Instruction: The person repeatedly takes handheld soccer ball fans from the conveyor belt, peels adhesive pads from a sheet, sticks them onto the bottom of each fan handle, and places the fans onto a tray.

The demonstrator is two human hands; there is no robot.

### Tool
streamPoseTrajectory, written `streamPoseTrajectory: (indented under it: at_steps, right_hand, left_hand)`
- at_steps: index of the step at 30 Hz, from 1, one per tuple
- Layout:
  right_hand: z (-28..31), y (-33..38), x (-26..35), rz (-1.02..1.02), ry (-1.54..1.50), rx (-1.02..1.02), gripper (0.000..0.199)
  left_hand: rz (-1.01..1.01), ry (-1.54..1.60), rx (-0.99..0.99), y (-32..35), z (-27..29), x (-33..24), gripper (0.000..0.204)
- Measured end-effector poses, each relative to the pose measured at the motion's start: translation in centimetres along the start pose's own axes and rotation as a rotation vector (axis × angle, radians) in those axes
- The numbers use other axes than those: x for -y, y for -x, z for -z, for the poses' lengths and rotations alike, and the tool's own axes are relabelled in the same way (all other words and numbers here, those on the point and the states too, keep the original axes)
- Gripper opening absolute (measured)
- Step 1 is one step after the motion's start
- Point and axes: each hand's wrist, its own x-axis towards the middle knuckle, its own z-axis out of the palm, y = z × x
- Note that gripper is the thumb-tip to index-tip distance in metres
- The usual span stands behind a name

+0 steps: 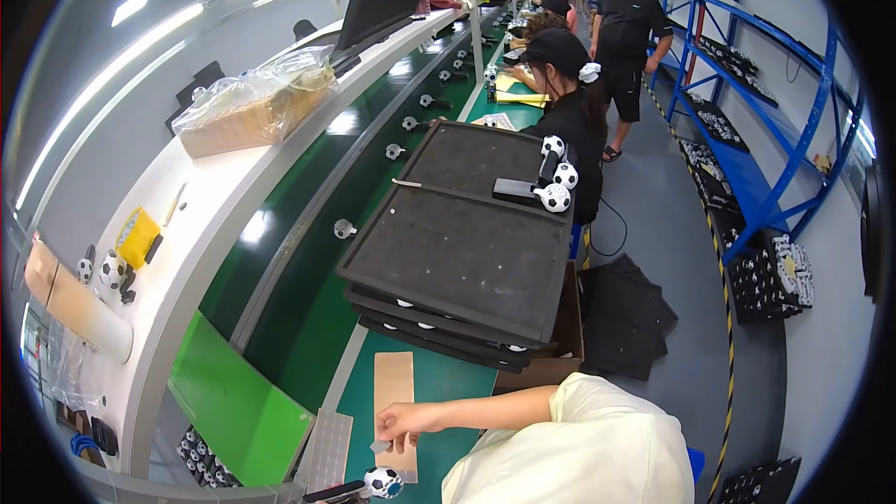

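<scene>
My right hand [411, 424] reaches in from the lower right, beyond a cream sleeve [579, 448]. Its fingers pinch a small grey flat piece [380, 446], over a tan strip [394, 378] lying on the green bench. Left of the hand is a sheet marked with a grid of grey pieces [327, 448]. Close below it, at the lower edge, a black part with a football-patterned ball [383, 482] shows; what supports it is hidden. My left hand is out of view.
Stacked black trays [457, 243] stand ahead, several ball parts [556, 196] on top. A green conveyor [308, 215] runs along the left, beside a white shelf [159, 271]. A co-worker in black [569, 84] sits beyond; another person [630, 37] stands in the aisle by blue racks [747, 131].
</scene>
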Motion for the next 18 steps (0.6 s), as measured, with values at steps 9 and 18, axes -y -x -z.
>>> streamPoseTrajectory:
  at_steps: [9,18]
  right_hand:
    - [0.8,0.6,-4.6,-0.095,-0.114,-0.121,0.012]
    - [-0.6,0.6,-5.4,-0.072,-0.054,-0.135,0.013]
  left_hand:
    - [-0.068,-0.055,0.139,4.7,-2.9,-4.3,0.059]
    - [-0.116,-0.18,0.225,4.4,-2.0,-5.3,0.054]
